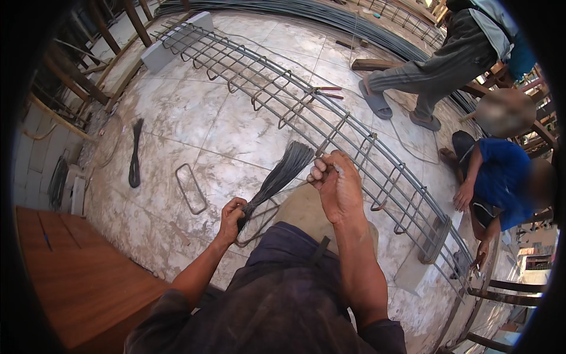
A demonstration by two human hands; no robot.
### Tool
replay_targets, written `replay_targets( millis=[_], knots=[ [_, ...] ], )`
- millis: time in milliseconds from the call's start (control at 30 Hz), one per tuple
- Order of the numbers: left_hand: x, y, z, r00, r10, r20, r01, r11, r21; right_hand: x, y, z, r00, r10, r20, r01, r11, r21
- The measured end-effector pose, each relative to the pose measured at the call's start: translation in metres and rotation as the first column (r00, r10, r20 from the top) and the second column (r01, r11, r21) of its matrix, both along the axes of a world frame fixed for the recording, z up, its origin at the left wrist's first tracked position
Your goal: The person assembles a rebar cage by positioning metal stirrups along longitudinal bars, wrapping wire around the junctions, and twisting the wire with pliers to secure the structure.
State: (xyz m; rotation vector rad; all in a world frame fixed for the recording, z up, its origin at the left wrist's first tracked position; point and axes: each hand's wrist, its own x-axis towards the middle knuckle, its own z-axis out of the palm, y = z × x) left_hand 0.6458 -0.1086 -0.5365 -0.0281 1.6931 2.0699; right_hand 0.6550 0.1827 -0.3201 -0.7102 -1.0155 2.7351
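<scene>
Left hand point(232, 221) gripping wire bundle point(276, 180), fingers wrapping round its near end. Right hand point(339, 187) hovering nearer rebar cage point(372, 137), holding fingers curled; cannot tell whether pinching wire. Cage lying just beyond fingers, long axis running upper left to lower right.

In my head view, the left hand point(232, 219) grips a flared bundle of thin dark-grey wires point(277, 177). I see the right hand point(337, 184), fingers curled, near a long grey steel-bar cage point(372, 137).
</scene>
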Motion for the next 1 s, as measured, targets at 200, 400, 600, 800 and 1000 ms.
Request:
replay_targets(
  millis=[200,400,600,800,1000],
  knots=[
    [-0.006,-0.009,-0.022,0.994,-0.027,-0.105,0.009,0.986,-0.169,0.019,0.085,0.072,0.956,-0.182,-0.229,0.209,0.973,0.099],
    [0.071,-0.199,-0.100,0.973,0.223,-0.063,-0.223,0.819,-0.529,0.074,0.189,0.186,0.784,-0.150,-0.602,0.457,0.796,0.397],
    [0.036,-0.140,-0.049,0.909,-0.015,-0.416,-0.412,0.117,-0.904,0.092,0.175,0.163,0.915,-0.139,-0.378,0.334,0.787,0.519],
    [-0.053,0.176,0.195,0.753,-0.111,-0.648,0.056,0.993,-0.104,0.057,0.123,0.136,0.946,0.059,-0.320,0.119,0.853,0.509],
    [-0.036,0.279,0.307,0.679,-0.641,-0.357,0.732,0.626,0.268,0.069,0.128,0.151,0.934,0.011,-0.357,0.203,0.805,0.557]
  ],
)
